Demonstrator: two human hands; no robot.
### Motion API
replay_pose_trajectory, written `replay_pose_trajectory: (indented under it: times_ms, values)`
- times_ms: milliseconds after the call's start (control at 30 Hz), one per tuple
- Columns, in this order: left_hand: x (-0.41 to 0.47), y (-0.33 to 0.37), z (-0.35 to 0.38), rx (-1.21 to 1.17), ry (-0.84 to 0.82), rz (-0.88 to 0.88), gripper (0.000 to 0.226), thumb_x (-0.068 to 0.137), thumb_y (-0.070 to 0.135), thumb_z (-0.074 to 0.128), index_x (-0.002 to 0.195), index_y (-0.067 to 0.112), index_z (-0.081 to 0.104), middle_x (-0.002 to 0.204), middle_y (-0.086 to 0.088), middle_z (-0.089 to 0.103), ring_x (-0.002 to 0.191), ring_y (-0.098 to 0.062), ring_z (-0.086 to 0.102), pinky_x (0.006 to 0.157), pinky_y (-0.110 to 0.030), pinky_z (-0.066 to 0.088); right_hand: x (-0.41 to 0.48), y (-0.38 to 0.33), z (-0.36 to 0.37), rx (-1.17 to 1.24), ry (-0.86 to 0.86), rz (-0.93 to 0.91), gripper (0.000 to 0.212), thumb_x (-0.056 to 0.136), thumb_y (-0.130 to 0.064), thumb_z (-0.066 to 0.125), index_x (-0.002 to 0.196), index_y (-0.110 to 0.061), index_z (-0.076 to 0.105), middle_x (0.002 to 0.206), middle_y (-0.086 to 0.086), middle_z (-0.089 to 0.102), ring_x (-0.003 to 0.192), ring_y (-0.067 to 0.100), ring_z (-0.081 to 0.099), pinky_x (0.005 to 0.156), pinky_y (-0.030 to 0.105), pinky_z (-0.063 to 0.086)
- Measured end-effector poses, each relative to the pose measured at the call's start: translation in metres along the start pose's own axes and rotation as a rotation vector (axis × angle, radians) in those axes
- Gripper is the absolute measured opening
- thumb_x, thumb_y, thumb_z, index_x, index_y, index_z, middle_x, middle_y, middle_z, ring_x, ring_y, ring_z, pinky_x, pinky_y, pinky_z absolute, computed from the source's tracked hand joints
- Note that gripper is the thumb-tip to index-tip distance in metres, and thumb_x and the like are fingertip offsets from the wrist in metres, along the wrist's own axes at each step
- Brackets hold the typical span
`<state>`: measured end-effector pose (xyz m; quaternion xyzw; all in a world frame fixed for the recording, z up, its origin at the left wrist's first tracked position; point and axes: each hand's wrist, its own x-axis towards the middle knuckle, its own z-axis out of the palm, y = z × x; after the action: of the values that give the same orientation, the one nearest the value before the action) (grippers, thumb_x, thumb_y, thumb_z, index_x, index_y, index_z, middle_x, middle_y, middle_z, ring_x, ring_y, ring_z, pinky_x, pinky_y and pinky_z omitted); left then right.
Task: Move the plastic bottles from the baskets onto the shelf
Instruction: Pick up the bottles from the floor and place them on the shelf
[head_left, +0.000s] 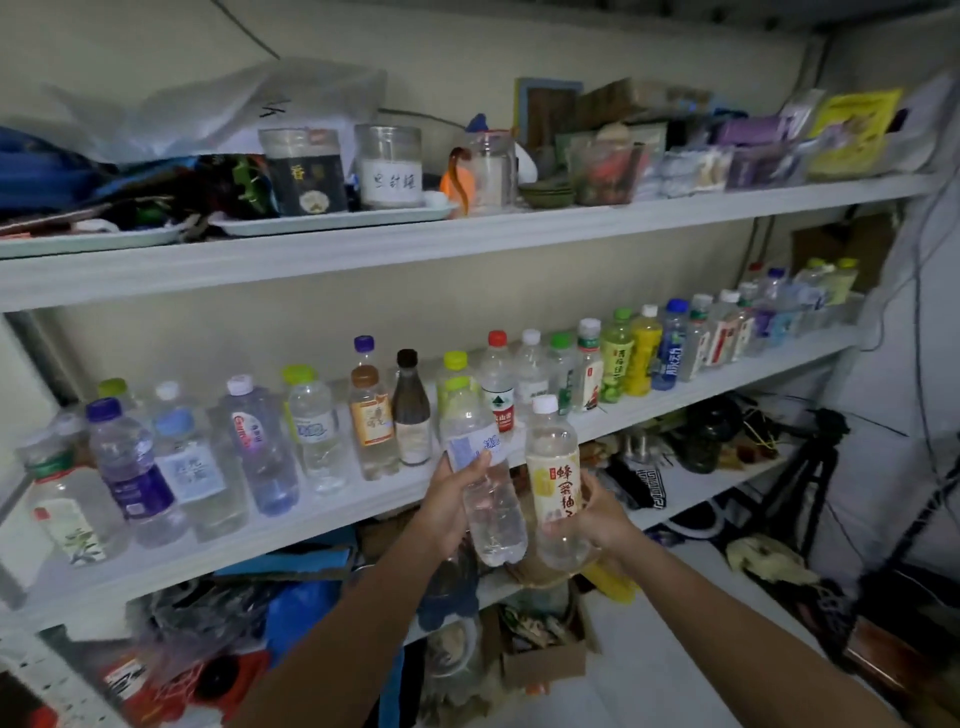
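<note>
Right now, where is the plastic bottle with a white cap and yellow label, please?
Head view, right of centre: the right hand grips the yellow-labelled bottle beside the left hand's clear bottle.

White shelving, three boards in view. Middle shelf: plastic bottles stand upright along its whole length, about two deep at the left end; caps mixed white, green, purple, red, blue. One dark brown bottle stands among the clear ones. Upper shelf: white tray carrying two jars; to its right a stack of green bowls, then blurred packets. Lower shelf: dark clutter, not identifiable.
</note>
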<state>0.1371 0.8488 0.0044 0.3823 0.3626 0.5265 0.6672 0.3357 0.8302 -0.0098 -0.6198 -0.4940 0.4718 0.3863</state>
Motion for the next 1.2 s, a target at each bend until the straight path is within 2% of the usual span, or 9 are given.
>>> replay_pose_trajectory:
  times_ms: [67,200,333,567,667,767,967,1100,1200]
  values:
    - [0.018,-0.011,0.022,0.018,0.005,-0.001,0.051,0.088,0.014,0.062,0.137,0.01,0.047,0.13,-0.017,0.06,0.122,-0.038,0.055,0.106,-0.058,0.039,0.011,0.003,-0.026,-0.004,0.014,0.004,0.073,0.063,0.003,0.084,0.125,-0.012,0.049,0.116,0.008,0.064,0.099,0.021,0.06,0.078,0.032,0.051]
    - [0.058,-0.034,0.064,0.07,0.047,-0.053,0.044,0.091,0.012,0.06,0.133,0.0,0.05,0.126,-0.025,0.06,0.112,-0.039,0.059,0.103,-0.056,0.042,0.035,0.014,-0.078,-0.01,0.046,0.001,0.076,0.065,0.007,0.082,0.13,-0.009,0.046,0.122,0.013,0.062,0.113,0.03,0.058,0.097,0.047,0.048]
    - [0.094,-0.062,0.11,0.09,0.061,-0.092,0.044,0.087,0.011,0.065,0.128,-0.002,0.053,0.12,-0.026,0.063,0.108,-0.04,0.062,0.093,-0.05,0.05,0.059,0.036,-0.13,0.006,0.089,0.015,0.076,0.065,0.009,0.08,0.131,-0.006,0.045,0.124,0.016,0.06,0.114,0.031,0.057,0.097,0.046,0.048]
    - [0.149,-0.106,0.186,0.049,0.017,-0.135,0.05,0.086,0.004,0.067,0.131,-0.004,0.046,0.122,-0.027,0.061,0.102,-0.038,0.064,0.077,-0.043,0.056,0.088,0.077,-0.209,0.104,0.203,0.09,0.069,0.063,0.012,0.079,0.122,-0.01,0.05,0.117,0.013,0.063,0.107,0.028,0.059,0.089,0.042,0.052]
    - [0.175,-0.12,0.215,0.095,0.007,-0.144,0.049,0.083,0.007,0.072,0.127,0.002,0.05,0.118,-0.023,0.065,0.104,-0.037,0.065,0.079,-0.043,0.055,0.102,0.091,-0.238,0.112,0.27,0.116,0.064,0.061,0.012,0.08,0.113,-0.011,0.051,0.111,0.012,0.064,0.103,0.028,0.061,0.088,0.045,0.053]
    - [0.204,-0.131,0.238,0.186,-0.02,-0.102,0.046,0.081,0.007,0.074,0.123,0.003,0.054,0.115,-0.017,0.067,0.108,-0.035,0.063,0.09,-0.044,0.053,0.12,0.098,-0.264,0.176,0.288,0.141,0.069,0.06,0.013,0.08,0.116,-0.016,0.051,0.105,0.005,0.066,0.095,0.019,0.062,0.071,0.03,0.053]
    - [0.268,-0.138,0.264,0.231,-0.091,0.008,0.047,0.078,0.01,0.077,0.119,0.02,0.055,0.106,0.0,0.073,0.094,-0.015,0.07,0.068,-0.022,0.054,0.187,0.095,-0.312,0.227,0.288,0.115,0.078,0.056,0.017,0.08,0.119,-0.018,0.05,0.104,0.005,0.068,0.094,0.02,0.063,0.067,0.029,0.052]
    - [0.311,-0.141,0.271,0.254,-0.078,0.059,0.055,0.073,0.02,0.081,0.121,0.024,0.054,0.111,0.002,0.071,0.101,-0.017,0.068,0.082,-0.035,0.056,0.241,0.079,-0.33,0.183,0.276,0.077,0.075,0.056,0.016,0.081,0.117,-0.015,0.051,0.104,0.004,0.068,0.093,0.02,0.063,0.06,0.023,0.049]
    - [0.338,-0.145,0.277,0.263,-0.049,0.138,0.056,0.071,0.023,0.081,0.121,0.029,0.055,0.112,0.008,0.071,0.102,-0.011,0.068,0.081,-0.03,0.055,0.279,0.069,-0.339,0.135,0.246,0.029,0.076,0.052,0.013,0.085,0.116,-0.014,0.054,0.1,-0.001,0.069,0.092,0.015,0.065,0.058,0.017,0.05]
